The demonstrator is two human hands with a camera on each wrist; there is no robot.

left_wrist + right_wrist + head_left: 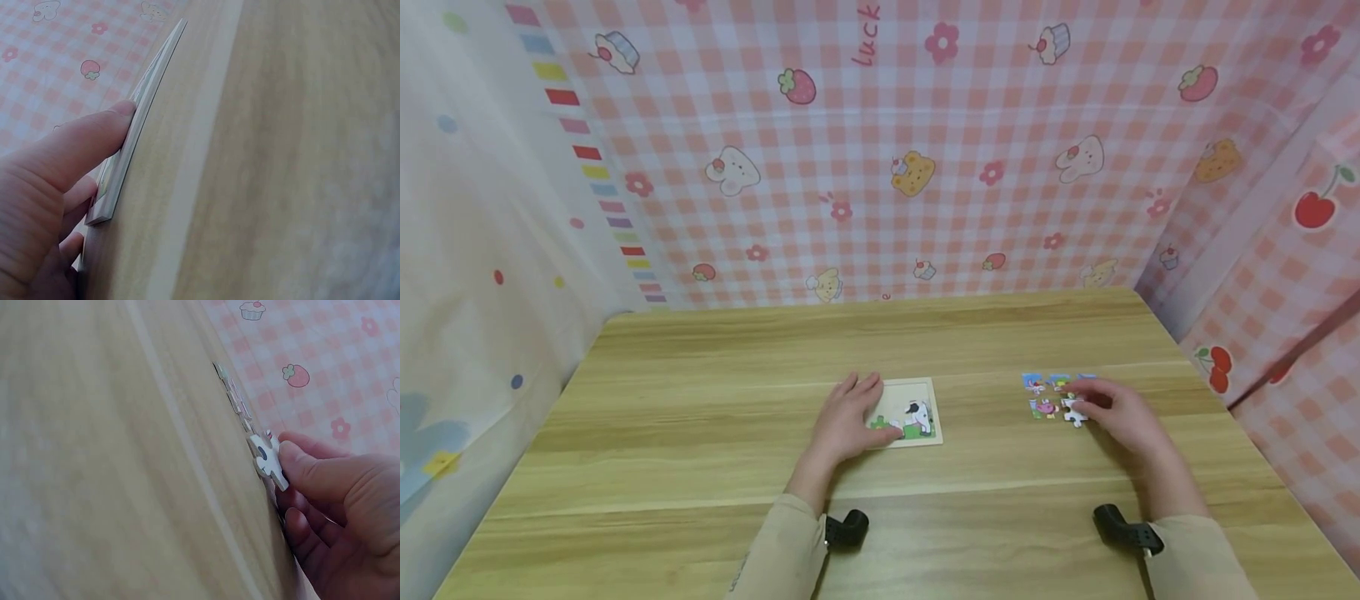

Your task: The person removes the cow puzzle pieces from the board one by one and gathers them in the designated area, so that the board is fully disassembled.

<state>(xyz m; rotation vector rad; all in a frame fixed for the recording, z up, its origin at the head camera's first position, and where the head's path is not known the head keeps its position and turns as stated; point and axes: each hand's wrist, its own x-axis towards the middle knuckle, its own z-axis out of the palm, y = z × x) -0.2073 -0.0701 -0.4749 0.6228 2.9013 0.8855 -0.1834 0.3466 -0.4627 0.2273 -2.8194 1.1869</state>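
My left hand [844, 425] — fingers extended, thumb resting on the puzzle board [908, 393] beneath. My right hand [1118, 417] — thumb and fingers pinching one white puzzle piece [267, 461]; other pieces [1044, 408] beside the fingertips.

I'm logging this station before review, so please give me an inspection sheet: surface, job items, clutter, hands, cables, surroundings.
Surface: wood-grain table.
Job items: partly filled puzzle tray; loose puzzle pieces right of it; one white piece in hand.
Clutter: nothing seen.
Hands: left hand rests on the tray; right hand pinches the white piece between its fingers.
Cables: none certain.
Surroundings: pink checked cloth behind, white dotted cloth on the left.
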